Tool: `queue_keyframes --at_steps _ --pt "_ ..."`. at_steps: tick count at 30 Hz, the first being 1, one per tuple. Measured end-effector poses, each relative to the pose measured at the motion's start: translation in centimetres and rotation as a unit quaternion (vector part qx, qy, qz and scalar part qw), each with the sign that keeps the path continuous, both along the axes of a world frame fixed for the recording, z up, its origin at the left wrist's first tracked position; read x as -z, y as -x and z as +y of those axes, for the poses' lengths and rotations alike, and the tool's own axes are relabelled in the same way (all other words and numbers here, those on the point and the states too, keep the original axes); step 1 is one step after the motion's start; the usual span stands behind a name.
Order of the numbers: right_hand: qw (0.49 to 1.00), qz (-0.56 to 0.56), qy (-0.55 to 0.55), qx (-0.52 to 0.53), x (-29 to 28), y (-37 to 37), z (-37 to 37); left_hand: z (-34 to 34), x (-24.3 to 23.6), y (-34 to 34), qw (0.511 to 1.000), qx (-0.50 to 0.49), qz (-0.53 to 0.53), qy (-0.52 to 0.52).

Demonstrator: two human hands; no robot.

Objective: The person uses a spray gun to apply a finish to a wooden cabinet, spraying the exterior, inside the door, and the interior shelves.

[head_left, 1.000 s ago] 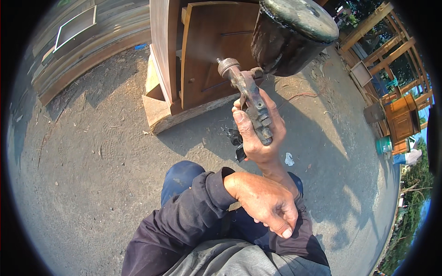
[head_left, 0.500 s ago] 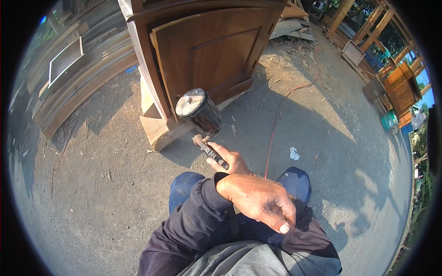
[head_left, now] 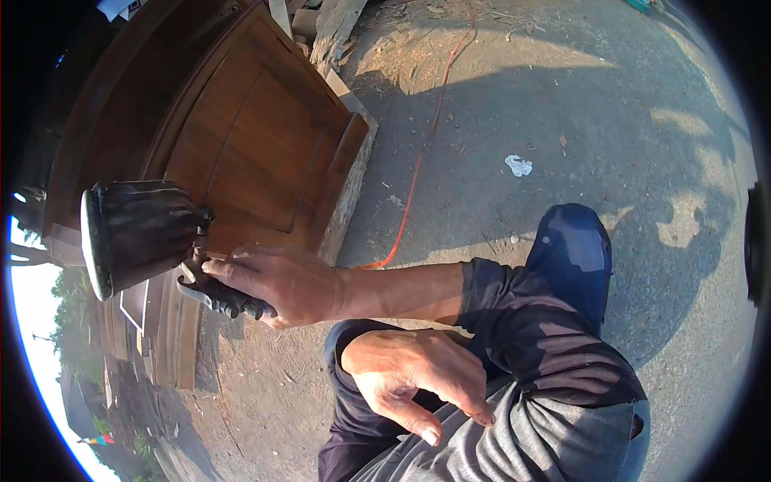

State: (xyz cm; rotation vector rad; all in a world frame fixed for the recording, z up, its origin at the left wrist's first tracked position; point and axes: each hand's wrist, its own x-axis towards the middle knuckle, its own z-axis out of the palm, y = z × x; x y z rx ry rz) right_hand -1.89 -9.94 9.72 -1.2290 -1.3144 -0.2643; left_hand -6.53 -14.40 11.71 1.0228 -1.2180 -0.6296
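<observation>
My right hand [head_left: 293, 285] is wrapped round the handle of a spray gun [head_left: 215, 299]. Its dark, stained paint cup [head_left: 144, 233] tilts to the left, its pale round lid facing away from the hand. Just beyond the gun stands a brown wooden cabinet [head_left: 265, 136] with a panelled door, its finish dark and slightly glossy. My left hand [head_left: 418, 373] hangs over my lap below the right forearm, holding nothing, with its thumb and fingers loosely apart. The gun's trigger and nozzle are partly hidden.
A thin orange-red hose [head_left: 420, 161] runs along the ground from the far side toward my right wrist. White crumpled scrap [head_left: 518, 166] lies on the concrete. Stacked planks [head_left: 178, 333] are at the left; my dark shoe [head_left: 572, 257] is at the right.
My right hand has swung the spray gun up and to the left, beside the cabinet. My left hand has drawn slightly left and down. The view has turned, so the cabinet appears further left.
</observation>
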Motion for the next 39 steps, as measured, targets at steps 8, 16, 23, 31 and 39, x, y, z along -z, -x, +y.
queue_keyframes --at_steps 8,16,23,31,39 --pt "0.997 0.027 0.034 0.069 3.7 -7.7 -6.4 -2.8 1.4 -2.5 0.997 -0.036 0.048 -0.043" --pt "0.924 0.128 0.068 0.353 19.9 -24.9 -11.8 -4.4 2.0 -3.1 0.994 -0.052 0.061 -0.08" --pt "0.914 0.188 0.099 0.346 22.8 -25.0 -10.6 -3.2 2.7 -2.1 0.991 -0.082 0.055 -0.091" --pt "0.941 0.235 0.124 0.208 23.4 -18.0 -7.4 -3.3 2.5 -1.5 0.992 -0.098 0.022 -0.077" --pt "0.954 0.234 0.164 0.086 22.3 -11.5 -4.4 -2.6 2.5 -0.1 0.989 -0.137 -0.007 -0.057"
